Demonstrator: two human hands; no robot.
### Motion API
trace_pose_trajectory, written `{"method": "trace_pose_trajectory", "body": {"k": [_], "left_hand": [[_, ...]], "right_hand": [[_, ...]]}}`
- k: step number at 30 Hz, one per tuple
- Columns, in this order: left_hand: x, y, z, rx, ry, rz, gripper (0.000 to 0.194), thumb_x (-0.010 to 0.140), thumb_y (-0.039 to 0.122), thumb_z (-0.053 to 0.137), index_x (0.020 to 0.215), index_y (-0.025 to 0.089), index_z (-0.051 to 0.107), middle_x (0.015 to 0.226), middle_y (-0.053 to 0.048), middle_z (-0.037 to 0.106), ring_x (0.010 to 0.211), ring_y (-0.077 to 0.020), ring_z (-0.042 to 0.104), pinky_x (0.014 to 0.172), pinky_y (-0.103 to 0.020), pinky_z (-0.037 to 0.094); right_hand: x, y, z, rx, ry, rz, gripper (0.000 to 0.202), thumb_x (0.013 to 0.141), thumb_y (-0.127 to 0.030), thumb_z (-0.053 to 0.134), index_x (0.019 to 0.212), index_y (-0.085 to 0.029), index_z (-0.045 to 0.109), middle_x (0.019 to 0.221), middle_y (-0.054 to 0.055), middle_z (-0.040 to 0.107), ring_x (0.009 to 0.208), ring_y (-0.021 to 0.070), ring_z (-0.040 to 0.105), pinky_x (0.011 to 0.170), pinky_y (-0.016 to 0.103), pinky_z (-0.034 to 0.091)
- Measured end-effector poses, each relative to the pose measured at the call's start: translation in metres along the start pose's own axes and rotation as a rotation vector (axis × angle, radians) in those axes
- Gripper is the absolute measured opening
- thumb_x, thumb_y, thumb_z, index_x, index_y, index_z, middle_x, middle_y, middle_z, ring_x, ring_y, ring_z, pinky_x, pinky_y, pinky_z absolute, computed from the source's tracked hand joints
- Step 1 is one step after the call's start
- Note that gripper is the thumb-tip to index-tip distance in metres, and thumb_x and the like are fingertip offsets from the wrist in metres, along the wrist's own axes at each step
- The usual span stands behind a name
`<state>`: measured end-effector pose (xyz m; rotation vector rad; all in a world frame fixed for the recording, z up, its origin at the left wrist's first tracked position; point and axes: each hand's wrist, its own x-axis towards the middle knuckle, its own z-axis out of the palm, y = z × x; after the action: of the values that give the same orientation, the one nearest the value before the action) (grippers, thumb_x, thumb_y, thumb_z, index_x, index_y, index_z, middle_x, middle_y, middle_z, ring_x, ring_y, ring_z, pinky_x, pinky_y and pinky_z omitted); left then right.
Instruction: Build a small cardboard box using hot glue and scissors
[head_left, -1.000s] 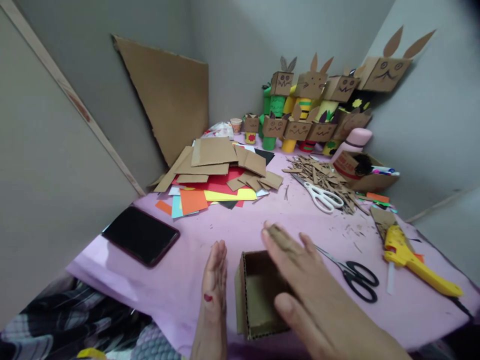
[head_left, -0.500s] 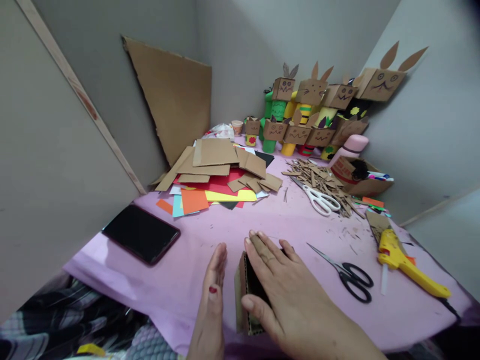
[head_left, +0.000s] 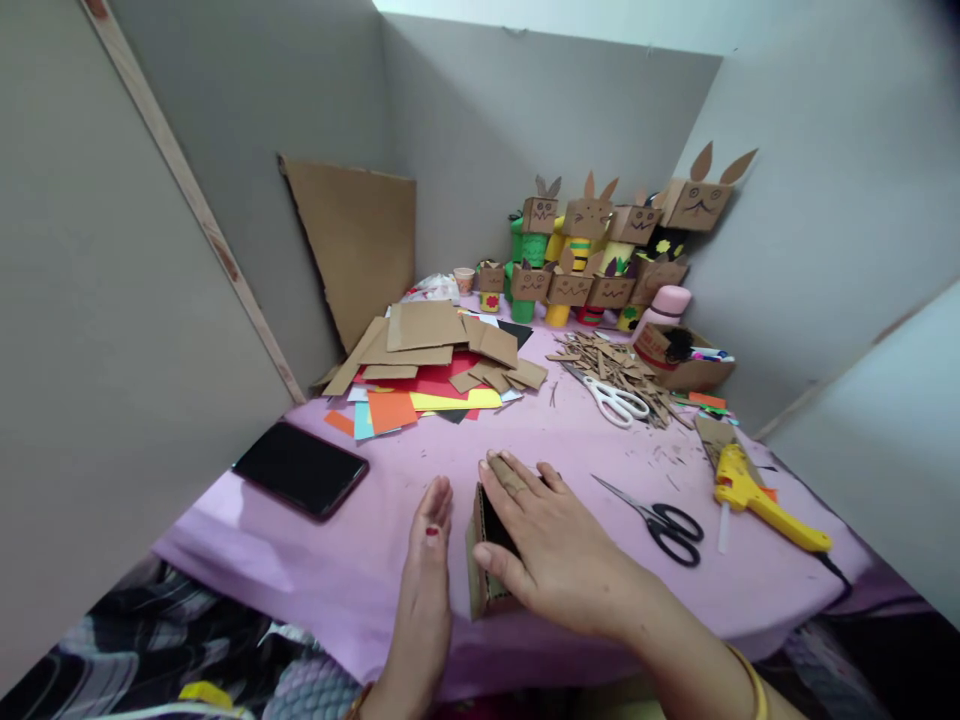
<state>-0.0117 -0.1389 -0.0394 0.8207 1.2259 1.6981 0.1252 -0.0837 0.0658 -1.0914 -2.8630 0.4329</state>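
A small open cardboard box stands on the purple cloth near the front of the table. My right hand lies flat over it with fingers stretched out, covering most of its dark opening and its right side. To the left of the box, my left hand is upright on edge, fingers extended, with a narrow gap between it and the box; it holds nothing. Black-handled scissors lie to the right of my right hand. Further right is a yellow glue gun with a glue stick poking out.
A phone lies at left. Cardboard pieces and coloured paper are heaped behind. White scissors rest by cardboard scraps. Cardboard animal figures, a pink bottle and a box of pens stand at back right.
The camera view has tilted up and drawn back, showing more of the back wall and my right forearm. Both hands keep nearly the same pose about the cardboard box.
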Motion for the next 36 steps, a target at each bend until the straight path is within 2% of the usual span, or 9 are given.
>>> {"method": "trace_pose_trajectory", "body": {"k": [10, 15, 17, 22, 26, 28, 30, 33, 36], "left_hand": [[0.005, 0.009, 0.005, 0.058, -0.02, 0.017, 0.06, 0.091, 0.058, 0.037, 0.138, 0.019, 0.037, 0.148, -0.014, 0.038, 0.135, -0.0226, 0.038, 0.114, -0.04, 0.026], [0.002, 0.018, 0.005, 0.175, -0.039, 0.057, 0.066, 0.092, 0.059, 0.03, 0.141, 0.015, 0.031, 0.149, -0.018, 0.036, 0.135, -0.0231, 0.038, 0.111, -0.038, 0.031], [-0.001, 0.025, 0.005, 0.261, -0.038, 0.103, 0.066, 0.092, 0.059, 0.027, 0.141, 0.015, 0.03, 0.15, -0.017, 0.034, 0.137, -0.0235, 0.035, 0.112, -0.041, 0.03], [-0.003, 0.056, 0.018, 0.593, -0.088, 0.282, 0.067, 0.092, 0.058, 0.026, 0.142, 0.014, 0.03, 0.152, -0.016, 0.03, 0.14, -0.0244, 0.027, 0.115, -0.046, 0.02], [0.002, 0.081, 0.053, 0.928, -0.254, 0.437, 0.072, 0.09, 0.055, 0.034, 0.143, 0.008, 0.03, 0.155, -0.018, 0.022, 0.144, -0.0251, 0.015, 0.116, -0.048, 0.011], [0.006, 0.086, 0.073, 1.08, -0.352, 0.482, 0.071, 0.088, 0.054, 0.039, 0.142, 0.007, 0.034, 0.154, -0.019, 0.023, 0.144, -0.0289, 0.013, 0.114, -0.053, 0.008], [0.009, 0.085, 0.089, 1.21, -0.424, 0.509, 0.069, 0.088, 0.052, 0.04, 0.14, 0.006, 0.037, 0.153, -0.021, 0.025, 0.143, -0.0326, 0.015, 0.112, -0.058, 0.008], [0.013, 0.076, 0.101, 1.37, -0.489, 0.518, 0.068, 0.09, 0.051, 0.038, 0.136, 0.002, 0.041, 0.148, -0.026, 0.034, 0.14, -0.0378, 0.023, 0.108, -0.064, 0.012], [0.013, 0.068, 0.101, 1.481, -0.532, 0.521, 0.065, 0.091, 0.05, 0.036, 0.135, 0.002, 0.043, 0.14, -0.025, 0.047, 0.131, -0.038, 0.039, 0.105, -0.066, 0.021]], "right_hand": [[-0.003, 0.001, 0.004, 0.034, 0.112, -0.067, 0.074, 0.094, -0.055, 0.024, 0.145, -0.002, 0.024, 0.151, 0.024, 0.028, 0.141, 0.0326, 0.02, 0.111, 0.058, 0.017], [-0.005, 0.001, 0.003, 0.09, 0.186, -0.102, 0.076, 0.093, -0.058, 0.029, 0.144, -0.002, 0.029, 0.149, 0.027, 0.031, 0.139, 0.0345, 0.025, 0.11, 0.059, 0.018], [-0.007, 0.004, -0.002, 0.122, 0.224, -0.119, 0.076, 0.092, -0.06, 0.031, 0.145, -0.005, 0.028, 0.15, 0.024, 0.03, 0.14, 0.0318, 0.023, 0.111, 0.058, 0.018], [-0.014, 0.035, -0.008, 0.219, 0.485, -0.006, 0.063, 0.096, -0.055, 0.026, 0.147, -0.019, 0.026, 0.153, 0.012, 0.03, 0.142, 0.0233, 0.022, 0.114, 0.051, 0.019], [-0.022, 0.072, 0.027, 0.292, 0.705, 0.23, 0.051, 0.101, -0.039, 0.016, 0.14, -0.016, 0.039, 0.144, 0.016, 0.045, 0.135, 0.0263, 0.037, 0.109, 0.051, 0.03], [-0.026, 0.084, 0.053, 0.294, 0.733, 0.282, 0.038, 0.099, -0.034, 0.039, 0.132, -0.017, 0.047, 0.136, 0.013, 0.053, 0.125, 0.0281, 0.049, 0.103, 0.054, 0.037], [-0.03, 0.09, 0.077, 0.276, 0.73, 0.29, 0.033, 0.094, -0.03, 0.052, 0.126, -0.019, 0.052, 0.132, 0.01, 0.055, 0.119, 0.0276, 0.053, 0.098, 0.053, 0.042], [-0.032, 0.091, 0.096, 0.236, 0.713, 0.282, 0.033, 0.092, -0.025, 0.057, 0.124, -0.019, 0.054, 0.133, 0.01, 0.054, 0.119, 0.0277, 0.053, 0.097, 0.052, 0.044], [-0.032, 0.089, 0.096, 0.201, 0.688, 0.288, 0.031, 0.092, -0.024, 0.057, 0.122, -0.019, 0.055, 0.131, 0.009, 0.055, 0.118, 0.0275, 0.053, 0.096, 0.052, 0.045]]}}
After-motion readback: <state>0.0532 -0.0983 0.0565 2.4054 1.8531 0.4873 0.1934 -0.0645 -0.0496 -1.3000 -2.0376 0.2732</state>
